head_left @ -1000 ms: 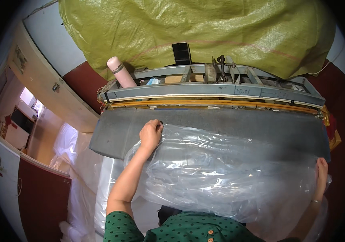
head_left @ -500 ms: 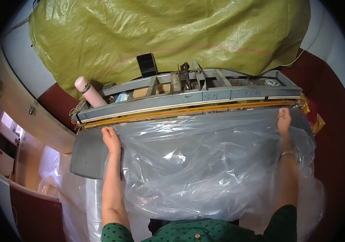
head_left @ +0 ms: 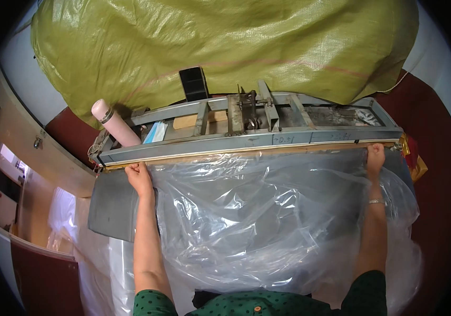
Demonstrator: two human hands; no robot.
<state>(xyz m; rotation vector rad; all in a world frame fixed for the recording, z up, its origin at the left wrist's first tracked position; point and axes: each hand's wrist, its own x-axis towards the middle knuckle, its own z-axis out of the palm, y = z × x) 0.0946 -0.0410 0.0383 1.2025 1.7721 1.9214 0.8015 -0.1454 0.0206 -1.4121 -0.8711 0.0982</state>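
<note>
A large clear plastic sheet lies crumpled over a grey padded surface in front of me. My left hand is closed in a pinch on the sheet's far left corner. At the far right, my right hand pinches the sheet's other far corner. Between them the far edge stretches along a long grey metal frame with a white strip on its front. This frame's bar sits down against a brownish strip, right at the film's edge.
On the frame lean a pink bottle and a black phone-like slab. A blue-and-white folded item lies inside it. A yellow-green woven sheet drapes behind. More clear plastic hangs at left, near a door.
The frame's bar has come down and the gap showing the orange strips has closed. Its central linkage has shifted. Both hands keep hold of the sheet, with little movement.
</note>
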